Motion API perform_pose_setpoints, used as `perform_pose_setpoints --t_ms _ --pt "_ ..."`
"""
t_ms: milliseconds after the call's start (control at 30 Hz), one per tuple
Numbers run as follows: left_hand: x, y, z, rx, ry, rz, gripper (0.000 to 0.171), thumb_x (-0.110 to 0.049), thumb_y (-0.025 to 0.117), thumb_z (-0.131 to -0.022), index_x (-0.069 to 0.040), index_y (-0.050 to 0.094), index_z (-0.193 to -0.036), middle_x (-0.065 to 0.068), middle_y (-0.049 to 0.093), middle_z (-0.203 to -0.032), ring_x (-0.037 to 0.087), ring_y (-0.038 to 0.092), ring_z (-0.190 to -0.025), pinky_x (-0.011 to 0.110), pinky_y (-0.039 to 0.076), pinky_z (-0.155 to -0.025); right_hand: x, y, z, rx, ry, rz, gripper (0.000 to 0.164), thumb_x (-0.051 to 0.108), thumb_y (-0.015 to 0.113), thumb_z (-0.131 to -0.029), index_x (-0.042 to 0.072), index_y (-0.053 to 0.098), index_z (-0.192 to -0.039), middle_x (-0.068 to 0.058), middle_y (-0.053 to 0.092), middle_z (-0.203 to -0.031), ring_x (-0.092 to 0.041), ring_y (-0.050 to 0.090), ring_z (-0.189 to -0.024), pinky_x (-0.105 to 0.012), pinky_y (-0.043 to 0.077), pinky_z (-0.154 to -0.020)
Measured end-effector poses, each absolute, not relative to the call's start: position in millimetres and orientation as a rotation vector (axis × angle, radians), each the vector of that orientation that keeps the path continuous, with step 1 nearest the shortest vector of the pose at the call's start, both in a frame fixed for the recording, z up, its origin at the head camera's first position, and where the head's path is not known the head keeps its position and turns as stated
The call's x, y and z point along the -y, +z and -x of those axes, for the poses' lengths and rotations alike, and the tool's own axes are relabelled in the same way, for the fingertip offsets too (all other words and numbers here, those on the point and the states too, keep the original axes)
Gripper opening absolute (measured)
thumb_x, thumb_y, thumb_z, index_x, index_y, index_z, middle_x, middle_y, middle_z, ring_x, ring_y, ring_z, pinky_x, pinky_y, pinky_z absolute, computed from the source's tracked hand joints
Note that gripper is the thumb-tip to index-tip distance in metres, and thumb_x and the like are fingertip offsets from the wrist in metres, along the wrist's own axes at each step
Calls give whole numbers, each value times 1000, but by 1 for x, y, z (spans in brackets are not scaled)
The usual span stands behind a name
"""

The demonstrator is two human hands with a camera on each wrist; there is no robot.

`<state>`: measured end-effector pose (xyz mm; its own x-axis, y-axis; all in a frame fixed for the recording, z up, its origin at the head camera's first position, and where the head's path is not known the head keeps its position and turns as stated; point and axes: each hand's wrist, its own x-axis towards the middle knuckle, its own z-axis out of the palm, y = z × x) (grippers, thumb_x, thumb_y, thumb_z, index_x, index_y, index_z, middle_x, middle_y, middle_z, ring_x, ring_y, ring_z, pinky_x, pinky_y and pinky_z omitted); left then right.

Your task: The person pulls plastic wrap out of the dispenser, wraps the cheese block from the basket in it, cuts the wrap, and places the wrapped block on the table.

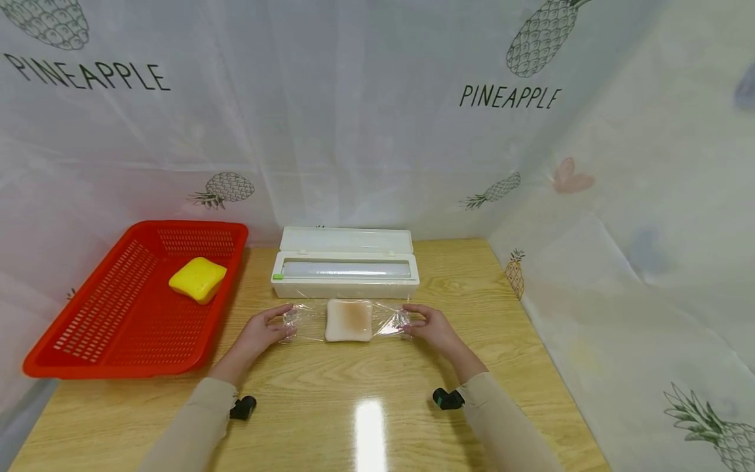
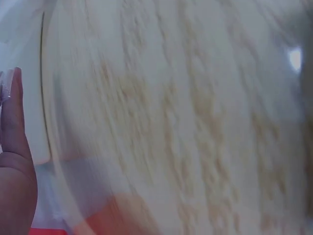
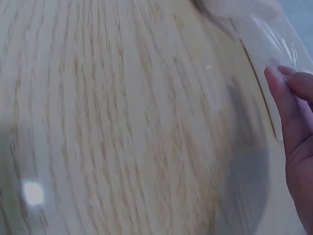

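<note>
A slice of toast (image 1: 349,320), pale with a browned patch, is in the head view between the two hands. Clear cling film (image 1: 389,320) covers it and stretches out to both sides. My left hand (image 1: 262,329) pinches the film's left end between thumb and fingers. At the opposite end, my right hand (image 1: 435,329) pinches the gathered film. The right wrist view shows film (image 3: 276,41) running from the fingertips. Only part of the left hand (image 2: 17,166) appears at the edge of the left wrist view, with a bit of film at the thumb or finger tip.
Behind the toast stands a white cling film box (image 1: 345,288), its lid raised and a roll inside. A red plastic basket (image 1: 159,367) holding a yellow sponge-like block (image 1: 198,278) is on the left. Printed curtains (image 1: 366,131) hang behind and right of the wooden table (image 1: 318,406).
</note>
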<state>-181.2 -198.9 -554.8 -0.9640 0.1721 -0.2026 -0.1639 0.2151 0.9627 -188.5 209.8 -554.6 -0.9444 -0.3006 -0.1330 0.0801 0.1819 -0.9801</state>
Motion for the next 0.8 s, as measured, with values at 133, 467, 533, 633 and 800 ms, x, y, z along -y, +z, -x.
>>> perform_pose_setpoints --t_ms 133,467,533,633,800 --pt "201 -555 183 -2269 1776 -76 60 9 64 -88 5 41 -144 28 65 -111 23 70 -87 28 57 -73 -211 -555 192 -2146 -1786 167 56 -6 66 -88 -4 47 -140 -27 63 -117 -28 69 -97 -34 56 -80" --pt "210 -555 186 -2323 1791 -58 61 -5 73 -87 1 46 -142 27 53 -132 33 63 -104 25 54 -79 -226 -554 194 -2377 -1761 257 51 1 75 -84 -1 58 -132 -20 64 -115 -33 62 -103 -37 54 -85" --pt "209 -552 189 -2386 1839 4 64 -8 74 -87 1 43 -143 27 52 -133 36 59 -111 20 52 -80 -224 -538 195 -2517 -1724 320 46 0 76 -83 -3 61 -127 -22 59 -117 -39 58 -104 -46 51 -89" --pt "205 -546 196 -2461 1903 78 72 -11 74 -88 0 33 -147 28 53 -129 38 57 -113 14 48 -80 -210 -506 199 -2602 -1677 454 41 -2 74 -83 -7 62 -122 -26 56 -118 -46 53 -103 -58 47 -89" --pt "199 -541 210 -2437 2002 130 83 -7 72 -89 -6 20 -153 29 56 -123 24 62 -101 15 49 -78 -173 -465 207 -2489 -1648 635 38 -5 71 -85 -12 60 -120 -31 55 -118 -51 52 -103 -60 45 -91"
